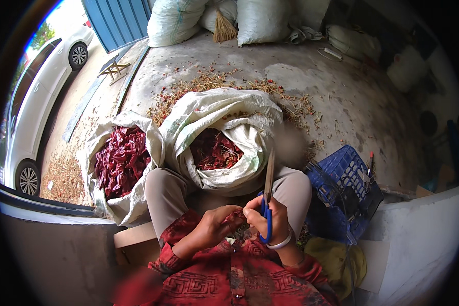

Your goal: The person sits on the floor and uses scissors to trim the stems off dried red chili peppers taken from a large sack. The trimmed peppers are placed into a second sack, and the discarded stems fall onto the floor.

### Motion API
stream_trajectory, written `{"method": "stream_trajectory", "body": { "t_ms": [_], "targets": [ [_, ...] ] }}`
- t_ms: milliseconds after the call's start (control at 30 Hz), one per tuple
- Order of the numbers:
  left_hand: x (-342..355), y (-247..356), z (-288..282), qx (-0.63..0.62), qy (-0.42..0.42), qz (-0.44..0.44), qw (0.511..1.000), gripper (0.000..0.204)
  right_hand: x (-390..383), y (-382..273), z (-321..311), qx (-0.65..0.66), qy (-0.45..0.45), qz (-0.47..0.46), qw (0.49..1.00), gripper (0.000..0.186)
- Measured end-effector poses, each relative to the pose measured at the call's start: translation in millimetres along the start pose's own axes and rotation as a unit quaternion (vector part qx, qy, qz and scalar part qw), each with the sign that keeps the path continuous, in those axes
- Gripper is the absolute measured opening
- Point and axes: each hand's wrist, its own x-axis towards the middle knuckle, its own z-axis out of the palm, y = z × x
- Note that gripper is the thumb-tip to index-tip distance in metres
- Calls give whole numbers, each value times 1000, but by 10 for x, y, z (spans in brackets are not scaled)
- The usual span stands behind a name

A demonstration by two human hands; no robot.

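Observation:
My left hand [214,227] grips a dried red chili [232,220] at lower middle. Beside it, my right hand [273,224] holds scissors [269,176] with blue handles, long blades pointing up; its thumb tip is close to the chili. Beyond my knees, a big white woven sack [250,109] with a rolled rim holds red chilies and pale stems [214,153]. A smaller sack [150,127] at its left is full of whole dark-red chilies [120,158].
A blue plastic crate [344,183] stands right of my leg. Pale debris [290,102] litters the concrete floor [352,97]. Behind are full sacks [262,20], a straw broom [223,28], a folding stool [115,69], a blue door [112,18] and, outside left, a white car [35,112].

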Motion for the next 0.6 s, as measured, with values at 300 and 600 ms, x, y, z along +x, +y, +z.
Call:
{"method": "stream_trajectory", "body": {
  "t_ms": [300, 600],
  "targets": [
    [-81, -87, -11, -114, 48, -94, 988, 30, -40, 1, -128, -15, -19, -50, 998, 26],
    [27, -125, -352, 138, 152, 72, 976, 29, -303, 91, -454, -332, -72, -105, 935, 47]
  ]
}}
